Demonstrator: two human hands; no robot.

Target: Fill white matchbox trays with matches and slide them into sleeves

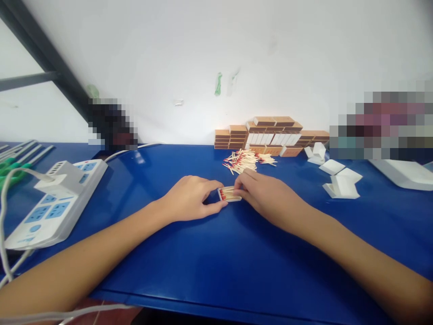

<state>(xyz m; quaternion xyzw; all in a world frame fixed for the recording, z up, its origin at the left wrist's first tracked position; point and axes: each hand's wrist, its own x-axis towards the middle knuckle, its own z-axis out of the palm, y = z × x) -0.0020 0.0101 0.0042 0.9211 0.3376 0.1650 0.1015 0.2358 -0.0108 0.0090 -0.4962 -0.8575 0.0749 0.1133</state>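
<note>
blue table [189, 257], right hand [267, 194] partly hiding matches [228, 194]

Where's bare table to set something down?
Biggest patch: blue table nearside of the matchbox tray, between left forearm and right forearm. Another: between power strip and left hand. Crowded: beyond the tray, loose matches then stacked matchboxes; white pieces clutter the right.

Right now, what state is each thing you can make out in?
Tray: open, holding matches, red heads leftward
Loose matches: heaped, red heads unburnt
Boxes: stacked
White pieces: scattered at right
Adapter: plugged into the power strip
Green-handled tools: partly out of view, open or shut unclear
Left hand: holding the tray's left end
Right hand: over its right end, grip hidden
</note>
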